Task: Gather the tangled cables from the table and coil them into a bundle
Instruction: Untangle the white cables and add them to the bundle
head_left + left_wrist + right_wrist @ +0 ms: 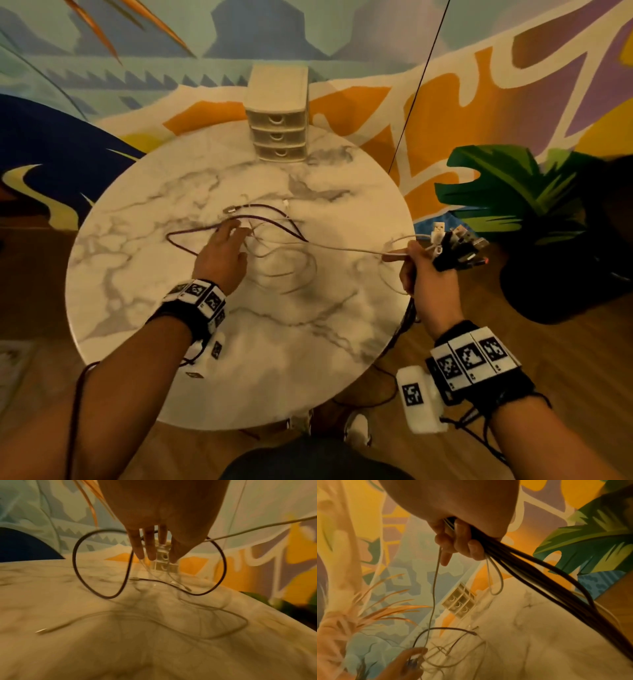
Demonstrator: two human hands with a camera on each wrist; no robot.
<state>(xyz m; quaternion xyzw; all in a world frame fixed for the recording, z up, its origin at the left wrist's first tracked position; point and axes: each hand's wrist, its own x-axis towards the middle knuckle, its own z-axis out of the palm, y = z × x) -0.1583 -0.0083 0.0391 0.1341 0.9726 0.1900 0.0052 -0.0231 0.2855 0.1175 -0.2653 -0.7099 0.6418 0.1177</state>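
Note:
A tangle of thin white cables (284, 260) and a dark cable (73, 558) lies on the middle of the round marble table (274, 359). My left hand (222, 246) reaches into the tangle with fingers (150, 547) pointing down and pinches strands. The dark cable's loops hang from it just above the tabletop. My right hand (421, 267) is at the table's right edge and grips a bundle of dark and white cables (539, 581). Their plugs (459, 250) stick out past the fist. One white cable (342, 248) runs taut from the right hand to the left.
A small white three-drawer unit (277, 116) stands at the table's far edge. A dark bulky object (555, 281) sits on the wooden floor to the right. A thin black cord (421, 85) hangs past the table's far right side. A painted mural wall is behind.

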